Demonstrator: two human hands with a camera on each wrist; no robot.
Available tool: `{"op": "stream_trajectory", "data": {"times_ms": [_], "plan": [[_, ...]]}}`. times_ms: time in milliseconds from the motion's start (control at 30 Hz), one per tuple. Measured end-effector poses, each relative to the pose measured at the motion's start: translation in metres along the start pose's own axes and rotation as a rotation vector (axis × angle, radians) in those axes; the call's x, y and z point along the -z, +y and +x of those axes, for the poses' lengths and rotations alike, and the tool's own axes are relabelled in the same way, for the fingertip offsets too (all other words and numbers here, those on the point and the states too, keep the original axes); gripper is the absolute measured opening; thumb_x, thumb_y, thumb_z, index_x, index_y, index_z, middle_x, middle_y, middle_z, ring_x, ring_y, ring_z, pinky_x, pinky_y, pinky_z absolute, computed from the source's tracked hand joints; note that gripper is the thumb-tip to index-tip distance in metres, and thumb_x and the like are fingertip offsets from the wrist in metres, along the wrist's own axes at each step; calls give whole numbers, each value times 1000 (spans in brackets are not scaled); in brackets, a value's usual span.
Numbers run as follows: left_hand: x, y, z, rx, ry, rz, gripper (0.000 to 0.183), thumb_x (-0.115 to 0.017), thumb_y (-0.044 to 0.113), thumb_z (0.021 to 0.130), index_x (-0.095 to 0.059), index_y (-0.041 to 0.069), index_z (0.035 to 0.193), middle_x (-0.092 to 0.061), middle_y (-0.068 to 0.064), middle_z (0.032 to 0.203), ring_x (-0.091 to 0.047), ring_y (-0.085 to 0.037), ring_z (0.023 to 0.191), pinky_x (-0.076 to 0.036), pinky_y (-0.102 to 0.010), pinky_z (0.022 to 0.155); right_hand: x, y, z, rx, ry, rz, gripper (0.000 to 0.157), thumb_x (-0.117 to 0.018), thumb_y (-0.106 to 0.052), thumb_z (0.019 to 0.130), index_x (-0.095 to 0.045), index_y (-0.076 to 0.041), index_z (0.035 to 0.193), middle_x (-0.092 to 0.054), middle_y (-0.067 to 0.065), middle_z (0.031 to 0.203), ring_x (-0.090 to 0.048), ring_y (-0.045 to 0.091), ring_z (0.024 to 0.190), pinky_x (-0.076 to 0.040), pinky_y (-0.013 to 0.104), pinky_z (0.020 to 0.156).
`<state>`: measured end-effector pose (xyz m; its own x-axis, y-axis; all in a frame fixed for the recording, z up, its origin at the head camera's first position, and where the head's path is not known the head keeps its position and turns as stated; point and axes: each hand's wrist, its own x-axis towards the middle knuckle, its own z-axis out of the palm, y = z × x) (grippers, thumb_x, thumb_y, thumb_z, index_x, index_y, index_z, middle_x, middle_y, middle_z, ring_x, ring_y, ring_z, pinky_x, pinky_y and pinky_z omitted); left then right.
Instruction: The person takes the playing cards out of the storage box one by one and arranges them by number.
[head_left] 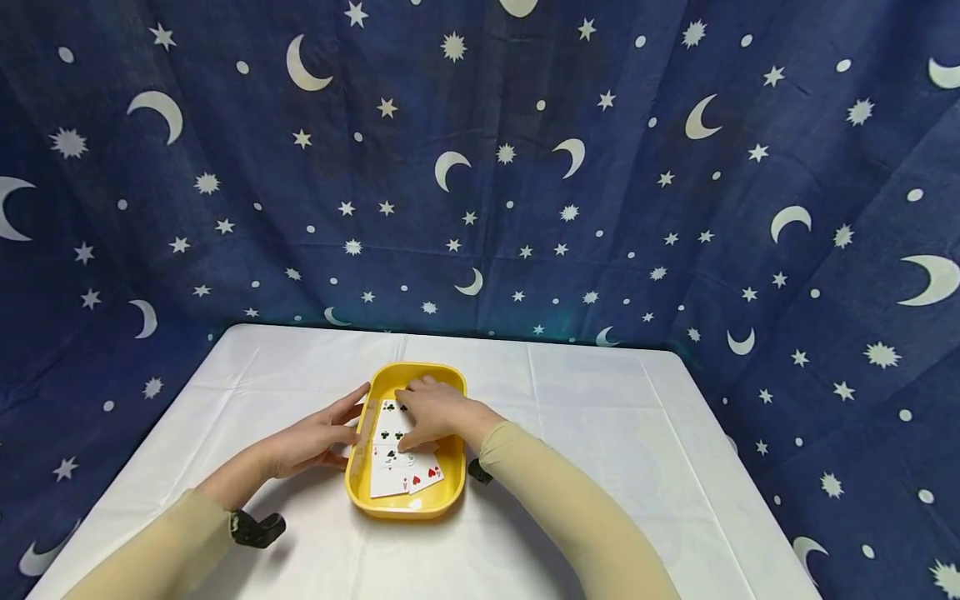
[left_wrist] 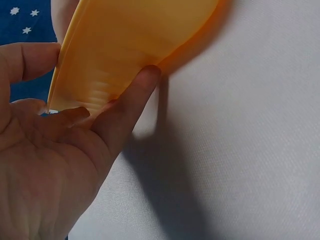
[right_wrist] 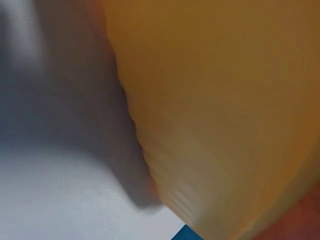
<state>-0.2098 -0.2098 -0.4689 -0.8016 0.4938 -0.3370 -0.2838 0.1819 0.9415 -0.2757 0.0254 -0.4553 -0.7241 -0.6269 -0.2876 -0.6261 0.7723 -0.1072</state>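
A yellow plastic tray [head_left: 407, 506] with rounded corners stands on the table. Inside it lie several overlapping playing cards: a clubs card [head_left: 385, 423] towards the far end, a hearts card [head_left: 426, 473] at the near right, and a card with red corner marks [head_left: 387, 482] beside it. My left hand [head_left: 318, 437] rests against the tray's left side, its spread fingers touching rim and outer wall, as the left wrist view [left_wrist: 55, 165] also shows. My right hand [head_left: 438, 410] reaches over the right rim, thumb and fingers spread on the cards. The tray wall [right_wrist: 215, 100] fills most of the right wrist view.
A white cloth [head_left: 585, 433] covers the table. Behind it and at both sides hangs a dark blue curtain [head_left: 495, 108] with moons and stars. Black wrist devices sit on the left wrist [head_left: 257, 528] and beneath the right wrist [head_left: 478, 472].
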Motion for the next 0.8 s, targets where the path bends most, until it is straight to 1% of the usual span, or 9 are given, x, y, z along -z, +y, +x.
{"op": "stream_trajectory", "data": {"times_ms": [167, 367, 533, 700, 800], "plan": [[2, 0, 4, -7, -10, -9, 90, -54, 7, 98, -1, 31, 166, 0, -20, 170, -51, -38, 127, -55, -48, 94, 0, 0, 2, -14, 8, -40, 94, -74, -66, 81, -44, -19, 156, -46, -1, 152, -41, 19, 130, -36, 37, 113], [3, 1, 4, -15, -16, -24, 89, -54, 7, 98, 0, 31, 166, -2, -22, 169, -51, -39, 128, -55, -50, 93, -2, 1, 6, -12, 32, -79, 94, -74, -68, 80, -46, -19, 155, -47, 0, 149, -40, 19, 129, -36, 35, 111], [3, 1, 3, -6, -7, -44, 89, -54, 8, 98, -1, 31, 166, -3, -23, 169, -49, -39, 129, -54, -50, 94, -4, 1, 7, -15, 38, -56, 92, -77, -67, 78, -50, -19, 152, -48, -1, 146, -40, 18, 126, -37, 34, 110], [1, -2, 2, -2, -14, -57, 89, -54, 8, 98, -1, 31, 166, -5, -24, 168, -51, -39, 127, -55, -51, 94, -7, 0, 7, -32, 35, -22, 86, -80, -65, 75, -56, -23, 145, -51, -3, 139, -40, 17, 120, -39, 34, 107], [1, -4, 2, -8, -16, -63, 89, -54, 8, 98, -1, 31, 166, -5, -24, 168, -52, -39, 126, -55, -50, 93, -8, -2, 6, -35, 44, -21, 84, -81, -65, 74, -58, -24, 144, -52, -3, 136, -40, 17, 118, -39, 34, 106]]}}
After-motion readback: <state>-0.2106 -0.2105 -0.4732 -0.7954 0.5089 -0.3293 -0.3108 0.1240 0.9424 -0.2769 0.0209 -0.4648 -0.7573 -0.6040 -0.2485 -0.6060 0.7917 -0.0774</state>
